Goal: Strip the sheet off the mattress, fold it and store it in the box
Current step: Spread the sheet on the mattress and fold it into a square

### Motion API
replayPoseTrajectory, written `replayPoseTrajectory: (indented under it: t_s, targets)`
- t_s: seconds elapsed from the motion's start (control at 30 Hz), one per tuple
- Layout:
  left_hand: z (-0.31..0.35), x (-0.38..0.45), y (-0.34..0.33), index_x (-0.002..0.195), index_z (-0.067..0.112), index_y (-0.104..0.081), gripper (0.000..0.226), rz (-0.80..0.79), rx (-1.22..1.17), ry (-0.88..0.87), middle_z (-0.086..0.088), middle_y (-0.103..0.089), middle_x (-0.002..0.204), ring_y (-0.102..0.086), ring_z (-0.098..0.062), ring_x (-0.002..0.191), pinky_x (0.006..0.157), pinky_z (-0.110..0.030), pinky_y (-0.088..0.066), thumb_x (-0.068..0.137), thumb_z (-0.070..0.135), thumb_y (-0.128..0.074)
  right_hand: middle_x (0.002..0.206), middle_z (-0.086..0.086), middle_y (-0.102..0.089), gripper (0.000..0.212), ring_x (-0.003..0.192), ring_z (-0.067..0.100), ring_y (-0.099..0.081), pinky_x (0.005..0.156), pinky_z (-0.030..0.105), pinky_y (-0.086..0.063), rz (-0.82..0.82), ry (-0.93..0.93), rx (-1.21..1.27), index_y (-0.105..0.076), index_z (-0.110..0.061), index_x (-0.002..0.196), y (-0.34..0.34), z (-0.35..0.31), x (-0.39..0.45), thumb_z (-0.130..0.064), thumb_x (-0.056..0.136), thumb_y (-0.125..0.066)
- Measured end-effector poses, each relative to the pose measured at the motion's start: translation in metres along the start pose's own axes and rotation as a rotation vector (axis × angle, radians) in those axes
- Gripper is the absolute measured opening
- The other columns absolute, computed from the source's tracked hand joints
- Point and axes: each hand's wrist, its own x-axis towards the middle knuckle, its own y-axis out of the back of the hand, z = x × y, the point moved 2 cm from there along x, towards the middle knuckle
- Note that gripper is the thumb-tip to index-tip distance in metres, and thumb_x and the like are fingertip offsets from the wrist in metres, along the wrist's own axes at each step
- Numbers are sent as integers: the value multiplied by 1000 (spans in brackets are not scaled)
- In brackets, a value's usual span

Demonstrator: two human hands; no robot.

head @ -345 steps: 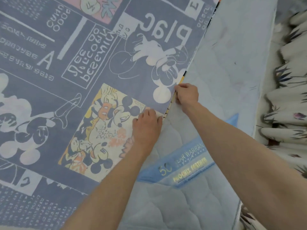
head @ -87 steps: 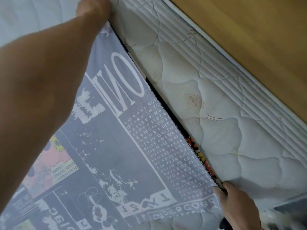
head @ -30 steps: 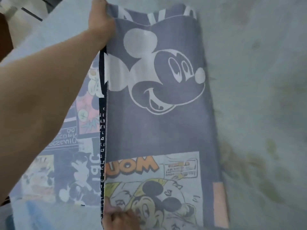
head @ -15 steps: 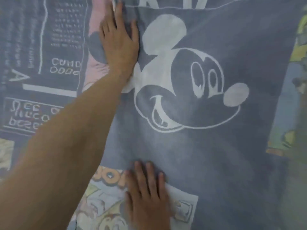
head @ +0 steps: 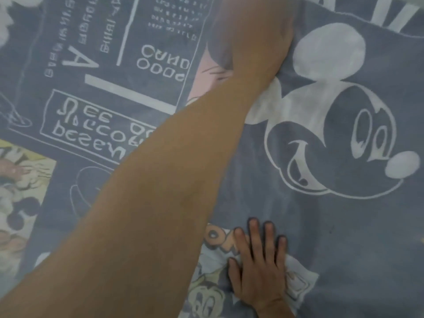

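Pressing flat on the sheet [head: 332, 226], both hands smooth a folded layer of it against the layer beneath. The sheet, grey-blue with white cartoon-mouse outlines, mirrored lettering and coloured comic panels, fills the whole view; the mattress is hidden under it and the box is out of frame. A folded flap occupies the right half, its left edge running from far to near beside the pink panel and under the forearm, and its far edge visible at the upper right. The right hand [head: 259, 269] lies near the lower edge of the view, palm down, fingers straight and slightly spread on the flap over a comic panel: an open, flat grip that holds nothing and pins the near end. The left hand [head: 257, 35] reaches far across, resting on the flap close to its left edge; motion blur softens it, so the set of its fingers cannot be told with certainty, though no cloth appears gathered in it. Placing one hand far and one near along the same edge probably keeps the layers aligned and presses out air. Folding seems partly done; further folds and storing remain.
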Motion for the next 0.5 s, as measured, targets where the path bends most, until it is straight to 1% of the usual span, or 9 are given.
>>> replayPoseTrajectory:
  t_s: [0.07,0.13,0.2,0.23,0.3,0.37,0.43,0.47,0.5]
  targets:
    - [-1,-13,12,153,28,-41,59,-46,-38,-19,4,-43,156,-40,-20,143,111,-37,-22,102,49,-19,167,9,-13,71,153,40,-13,121,61,-7,-10,0,-8,-15,-24,161,-3,4,-1,-53,98,-29]
    - [-3,-57,21,154,28,-41,60,27,-28,-30,1,-40,159,-35,-23,148,118,-41,-19,102,52,-24,167,11,-13,72,152,42,-12,120,62,-6,6,9,-19,-14,-22,161,-3,3,-3,-53,98,-29]
    - [-8,-136,27,156,27,-38,61,131,-95,34,-5,-34,163,-29,-26,152,122,-50,-17,101,51,-35,167,13,-14,72,152,43,-12,120,63,-6,32,24,-25,-13,-20,161,-3,7,-3,-51,98,-31]
    - [-11,-189,30,156,25,-38,60,156,-156,87,-8,-33,163,-28,-27,153,122,-53,-18,101,49,-42,167,14,-13,73,152,43,-10,120,63,-6,53,31,-27,-11,-19,161,-3,8,-2,-50,98,-31]
    - [-12,-308,40,153,19,-43,56,145,-249,179,-11,-36,161,-29,-27,152,120,-56,-23,102,41,-50,167,13,-8,74,154,40,-2,121,61,-4,69,37,-51,-2,-16,161,-1,10,-2,-47,100,-28]
    - [-1,-434,46,147,18,-50,50,67,-283,218,-10,-41,158,-35,-27,148,117,-55,-29,100,32,-56,168,12,-4,70,154,36,5,122,60,-4,71,30,-119,0,-15,161,3,12,1,-45,103,-25]
    - [23,-544,49,141,22,-53,46,-93,-288,222,-5,-46,154,-44,-27,140,114,-51,-35,96,30,-61,167,14,-12,69,154,39,-1,122,60,-6,61,25,-113,-13,-17,161,5,11,-1,-45,101,-34]
    - [38,-589,52,138,24,-57,45,-204,-313,245,-3,-48,152,-48,-26,136,111,-49,-39,93,31,-61,166,14,-16,69,154,40,-5,122,61,-7,64,23,-90,-22,-17,160,9,10,0,-46,99,-38]
    - [55,-620,55,135,24,-61,45,-331,-351,311,-1,-50,150,-50,-25,132,107,-47,-41,91,34,-60,166,14,-19,68,153,40,-8,122,61,-9,60,32,-75,-27,-17,158,14,11,2,-47,99,-38]
